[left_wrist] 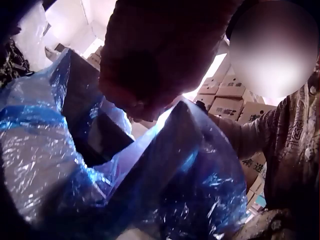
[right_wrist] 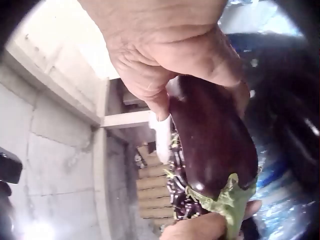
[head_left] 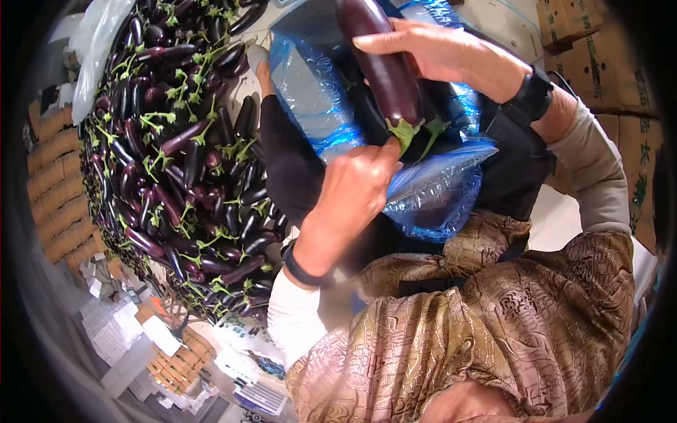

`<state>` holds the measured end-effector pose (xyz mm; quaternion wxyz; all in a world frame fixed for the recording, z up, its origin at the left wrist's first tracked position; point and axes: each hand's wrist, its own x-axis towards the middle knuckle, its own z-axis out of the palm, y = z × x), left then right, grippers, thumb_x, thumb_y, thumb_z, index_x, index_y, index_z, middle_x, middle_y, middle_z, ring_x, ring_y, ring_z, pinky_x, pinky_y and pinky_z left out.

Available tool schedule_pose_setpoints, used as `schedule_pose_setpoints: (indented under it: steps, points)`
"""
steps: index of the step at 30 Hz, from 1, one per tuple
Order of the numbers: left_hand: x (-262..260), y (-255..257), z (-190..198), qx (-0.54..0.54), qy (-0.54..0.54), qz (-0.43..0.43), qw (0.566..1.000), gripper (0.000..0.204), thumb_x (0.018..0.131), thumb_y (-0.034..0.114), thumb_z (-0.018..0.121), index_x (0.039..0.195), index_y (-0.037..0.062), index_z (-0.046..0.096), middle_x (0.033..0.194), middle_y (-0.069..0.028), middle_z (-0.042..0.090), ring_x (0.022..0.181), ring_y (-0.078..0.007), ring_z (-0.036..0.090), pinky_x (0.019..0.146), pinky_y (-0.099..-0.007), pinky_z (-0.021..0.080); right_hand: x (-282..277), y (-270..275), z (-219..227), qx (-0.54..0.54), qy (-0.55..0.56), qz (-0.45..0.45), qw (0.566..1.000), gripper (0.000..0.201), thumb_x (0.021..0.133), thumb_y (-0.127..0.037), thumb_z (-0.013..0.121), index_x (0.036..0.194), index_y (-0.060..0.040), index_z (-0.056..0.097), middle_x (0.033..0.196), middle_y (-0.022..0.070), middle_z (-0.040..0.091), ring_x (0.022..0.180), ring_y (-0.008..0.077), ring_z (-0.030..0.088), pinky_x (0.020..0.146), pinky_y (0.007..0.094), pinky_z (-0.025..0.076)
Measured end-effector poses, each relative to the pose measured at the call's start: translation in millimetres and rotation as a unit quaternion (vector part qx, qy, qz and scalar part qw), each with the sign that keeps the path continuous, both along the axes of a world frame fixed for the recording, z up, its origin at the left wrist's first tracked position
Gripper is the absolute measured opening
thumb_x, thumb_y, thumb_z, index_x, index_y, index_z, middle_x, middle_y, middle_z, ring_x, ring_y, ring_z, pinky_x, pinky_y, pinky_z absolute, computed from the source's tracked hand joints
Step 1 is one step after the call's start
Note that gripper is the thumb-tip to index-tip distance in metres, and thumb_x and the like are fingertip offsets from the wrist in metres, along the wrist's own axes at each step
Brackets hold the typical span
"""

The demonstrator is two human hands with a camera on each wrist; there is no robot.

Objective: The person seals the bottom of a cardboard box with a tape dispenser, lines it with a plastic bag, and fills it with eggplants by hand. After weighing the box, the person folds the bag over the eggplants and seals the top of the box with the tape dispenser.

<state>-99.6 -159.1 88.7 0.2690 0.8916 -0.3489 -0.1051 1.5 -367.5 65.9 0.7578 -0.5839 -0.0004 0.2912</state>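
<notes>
Held eggplant: the large purple held eggplant (head_left: 384, 70) sits between both hands, over the mouth of the blue plastic bag (head_left: 303, 92), its green cap (head_left: 405, 132) toward the person's body.
Right hand: the right hand (head_left: 458, 56) has its grip closed around the eggplant's body, thumb laid across the near face.
Left hand: the left hand (head_left: 360, 183) has its grip pinching the cap at the stem; the right wrist view shows a digit on either side.
Bag: spread open at the person's legs, crinkled and shiny, with dark eggplants (head_left: 365, 109) inside; how many is hard to tell.
Pile: a broad eggplant pile (head_left: 169, 204), green stems pointing every way, lies beside the bag on the person's left.
Wrists: a black device (head_left: 534, 95) straps the right one, a black band (head_left: 300, 268) the left.
Clothing: patterned brown-gold top (head_left: 479, 331), pale sleeve (head_left: 599, 169) on the right forearm.
Surroundings: printed cartons (head_left: 638, 155) on the right, stacked cardboard (head_left: 60, 183) past the pile, pale plastic sheeting (head_left: 102, 49) at its far edge.
</notes>
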Motion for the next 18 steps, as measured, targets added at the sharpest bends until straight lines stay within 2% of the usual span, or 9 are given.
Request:
schedule_pose_setpoints:
  steps: [4, 6, 9, 10, 11, 13, 14, 15, 18]
  points:
    - [3, 3, -24, 0.027, 0.068, -0.042, 0.996, 0.014, 0.081, 0.008, 0.068, 0.087, -0.0002, 0.058, 0.069, -0.0216, 0.060, 0.070, -0.0413, 0.062, 0.059, -0.0482, 0.047, -1, 4, -31, -0.002, 0.093, 0.045, 0.995, 0.059, 0.083, -0.039, 0.077, 0.121, -0.0022, 0.051, 0.105, 0.0080, 0.061, 0.099, 0.0158, 0.059, 0.089, 0.0359, 0.049]
    - [8, 6, -39, 0.021, 0.066, -0.072, 0.995, 0.010, 0.082, 0.006, 0.064, 0.082, 0.0003, 0.056, 0.061, -0.0209, 0.060, 0.063, -0.0400, 0.064, 0.055, -0.0484, 0.051, 6, 11, -41, -0.114, 0.111, 0.054, 0.986, 0.052, 0.084, -0.037, 0.076, 0.114, -0.0013, 0.054, 0.103, 0.0077, 0.060, 0.096, 0.0150, 0.059, 0.083, 0.0347, 0.050]
    - [3, -1, -62, 0.052, 0.074, -0.032, 0.995, 0.018, 0.082, 0.008, 0.068, 0.081, -0.0028, 0.054, 0.061, -0.0245, 0.057, 0.064, -0.0446, 0.060, 0.054, -0.0508, 0.046, 24, 18, -83, -0.129, 0.128, 0.086, 0.980, 0.052, 0.083, -0.039, 0.076, 0.110, -0.0010, 0.055, 0.101, 0.0080, 0.060, 0.092, 0.0142, 0.058, 0.077, 0.0314, 0.048]
    - [2, -3, -65, 0.025, 0.061, -0.034, 0.997, 0.021, 0.083, 0.010, 0.069, 0.084, -0.0042, 0.052, 0.059, -0.0248, 0.056, 0.061, -0.0450, 0.060, 0.052, -0.0512, 0.046, 22, 21, -85, -0.234, 0.093, 0.069, 0.965, 0.062, 0.081, -0.047, 0.076, 0.112, 0.0024, 0.055, 0.100, 0.0103, 0.060, 0.092, 0.0159, 0.057, 0.078, 0.0310, 0.045]
    - [2, -5, -68, 0.023, 0.060, -0.030, 0.997, 0.021, 0.083, 0.010, 0.069, 0.084, -0.0042, 0.052, 0.059, -0.0248, 0.056, 0.061, -0.0450, 0.060, 0.052, -0.0512, 0.046, 25, 24, -87, -0.236, 0.092, 0.073, 0.965, 0.062, 0.081, -0.047, 0.076, 0.112, 0.0024, 0.055, 0.100, 0.0103, 0.060, 0.092, 0.0159, 0.057, 0.078, 0.0310, 0.045]
    - [0, -10, -67, -0.029, 0.063, 0.030, 0.997, 0.025, 0.083, 0.011, 0.069, 0.090, -0.0045, 0.051, 0.058, -0.0239, 0.057, 0.060, -0.0441, 0.060, 0.052, -0.0501, 0.047, 28, 32, -82, -0.304, 0.080, 0.072, 0.946, 0.072, 0.079, -0.055, 0.073, 0.115, 0.0046, 0.055, 0.108, 0.0164, 0.058, 0.101, 0.0197, 0.054, 0.084, 0.0317, 0.042]
    - [0, -10, -72, -0.043, 0.066, 0.046, 0.996, 0.029, 0.083, 0.014, 0.071, 0.094, -0.0043, 0.050, 0.057, -0.0221, 0.056, 0.059, -0.0431, 0.060, 0.051, -0.0490, 0.047, 27, 26, -76, -0.263, 0.061, 0.090, 0.959, 0.086, 0.078, -0.061, 0.071, 0.124, 0.0088, 0.051, 0.128, 0.0243, 0.050, 0.119, 0.0271, 0.048, 0.094, 0.0348, 0.041]
    - [0, -10, -74, -0.043, 0.065, 0.049, 0.996, 0.029, 0.083, 0.014, 0.071, 0.094, -0.0043, 0.050, 0.057, -0.0221, 0.056, 0.059, -0.0431, 0.060, 0.051, -0.0490, 0.047, 27, 32, -72, -0.263, 0.060, 0.093, 0.958, 0.086, 0.078, -0.061, 0.071, 0.124, 0.0088, 0.051, 0.128, 0.0243, 0.050, 0.119, 0.0271, 0.048, 0.094, 0.0348, 0.041]
    - [2, -13, -77, -0.020, 0.017, 0.050, 0.998, 0.035, 0.082, 0.020, 0.074, 0.093, -0.0036, 0.051, 0.057, -0.0208, 0.057, 0.059, -0.0412, 0.062, 0.049, -0.0471, 0.046, 30, 40, -75, -0.355, 0.055, 0.032, 0.933, 0.067, 0.088, -0.046, 0.067, 0.138, -0.0054, 0.048, 0.143, 0.0301, 0.036, 0.133, 0.0355, 0.039, 0.104, 0.0344, 0.038]
